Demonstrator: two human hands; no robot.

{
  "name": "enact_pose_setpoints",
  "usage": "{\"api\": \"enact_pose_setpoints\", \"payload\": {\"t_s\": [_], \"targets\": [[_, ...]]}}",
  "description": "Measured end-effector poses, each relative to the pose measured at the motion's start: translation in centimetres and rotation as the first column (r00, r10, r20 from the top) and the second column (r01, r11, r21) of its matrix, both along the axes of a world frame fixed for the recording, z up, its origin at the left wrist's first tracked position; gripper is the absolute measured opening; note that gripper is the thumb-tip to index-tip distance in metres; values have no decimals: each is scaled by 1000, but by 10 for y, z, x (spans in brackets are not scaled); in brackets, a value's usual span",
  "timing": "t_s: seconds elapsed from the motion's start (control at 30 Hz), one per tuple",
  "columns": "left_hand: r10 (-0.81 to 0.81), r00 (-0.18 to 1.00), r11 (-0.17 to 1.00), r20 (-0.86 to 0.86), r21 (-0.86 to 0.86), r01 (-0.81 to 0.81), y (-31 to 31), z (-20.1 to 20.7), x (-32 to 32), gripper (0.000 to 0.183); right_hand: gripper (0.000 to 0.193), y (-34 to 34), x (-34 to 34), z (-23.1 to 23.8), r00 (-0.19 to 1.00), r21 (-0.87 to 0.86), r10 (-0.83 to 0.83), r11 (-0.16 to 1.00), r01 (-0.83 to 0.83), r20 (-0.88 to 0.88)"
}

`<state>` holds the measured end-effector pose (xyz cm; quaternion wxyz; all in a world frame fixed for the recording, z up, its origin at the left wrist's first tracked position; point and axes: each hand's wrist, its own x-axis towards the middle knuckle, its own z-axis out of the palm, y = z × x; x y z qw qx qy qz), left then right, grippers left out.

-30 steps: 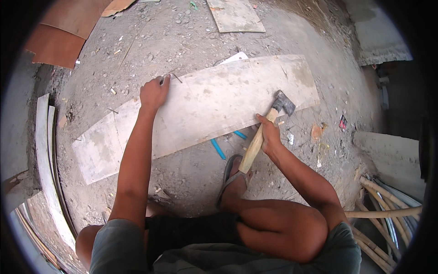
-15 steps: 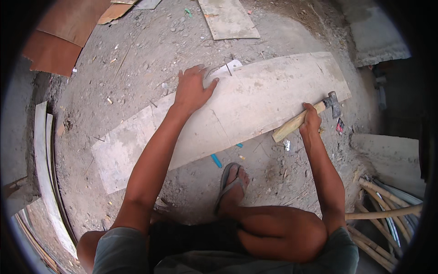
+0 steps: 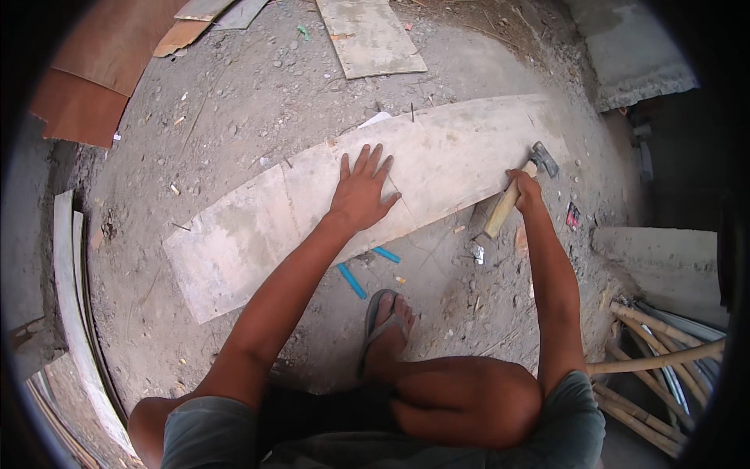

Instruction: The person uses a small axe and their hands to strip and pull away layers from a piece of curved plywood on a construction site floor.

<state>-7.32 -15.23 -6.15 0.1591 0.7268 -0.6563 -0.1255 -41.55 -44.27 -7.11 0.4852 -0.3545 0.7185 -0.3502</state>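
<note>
A long pale wooden board [image 3: 461,148] lies across the ground in front of me, stained and dusty, with a dark line across its middle. Several thin nails stick up along its far edge, one nail [image 3: 413,113] near the middle and another nail [image 3: 181,227] at the left end. My left hand [image 3: 361,194] rests flat on the board's middle, fingers spread, holding nothing. In my right hand [image 3: 528,190] is a hammer [image 3: 500,215], gripped by its wooden handle near the dark metal head, at the board's right near edge.
Blue strips [image 3: 352,281] lie by the board's near edge, close to my sandalled foot [image 3: 387,316]. Another board [image 3: 375,39] lies beyond. Brown sheets [image 3: 82,102] are at the far left, long strips [image 3: 74,281] at left, bamboo poles [image 3: 656,366] and a concrete block [image 3: 656,258] at right.
My left hand has moved from the far edge onto the board's middle, nearer and to the right. The hammer has tilted steeper in my right hand. More of the blue strips shows.
</note>
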Motion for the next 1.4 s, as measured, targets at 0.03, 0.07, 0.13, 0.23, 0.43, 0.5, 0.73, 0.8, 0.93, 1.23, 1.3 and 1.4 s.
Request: {"api": "enact_pose_setpoints", "payload": {"t_s": [0.03, 0.07, 0.13, 0.23, 0.43, 0.5, 0.73, 0.8, 0.93, 1.23, 1.3, 1.4], "targets": [[-4, 1000, 1000, -4, 2, 4, -1, -4, -1, 75, 52, 4, -4, 1, 980, 98, 143, 987, -130, -140], [-10, 999, 999, 51, -50, 12, -3, -7, -2, 75, 52, 8, -7, 2, 980, 98, 137, 987, -124, -146], [-24, 996, 993, 84, -114, 33, -12, -10, -11, 76, 45, 14, -20, 12, 686, -49, 322, 886, -462, -652], [6, 993, 999, 115, 31, -9, -11, -4, 0, 78, 43, 55, 52, 39, 647, -106, 336, 832, -545, -685], [65, 989, 997, 136, -49, -59, -37, -2, 14, 83, 50, 77, 152, 135, 451, 114, 627, 653, -749, -635], [40, 989, 998, 143, 40, -46, -49, 4, 4, 83, 50, 66, 150, 127, 267, 116, 559, 557, -822, -785], [-6, 984, 976, 181, 216, -34, -54, 18, 12, 86, 41, 122, 217, 179, 30, 123, 376, 376, -918, -926], [-4, 983, 976, 185, 213, -36, -53, 18, 11, 86, 38, 130, 224, 175, 194, -60, 311, 395, -917, -930], [5, 979, 982, 204, 185, -44, -55, 17, 7, 86, 37, 128, 216, 151, 166, 9, 362, 436, -900, -917], [-1, 979, 977, 204, 207, -42, -53, 17, 11, 86, 42, 115, 223, 177, 405, -263, 232, 470, -843, -884], [-2, 978, 978, 211, 203, -42, -55, 19, 9, 86, 40, 118, 211, 156, 388, -257, 216, 461, -849, -896], [-10, 981, 979, 193, 203, -30, -57, 21, 3, 86, 43, 115, 186, 110, 41, 200, 456, 468, -861, -889]]}}
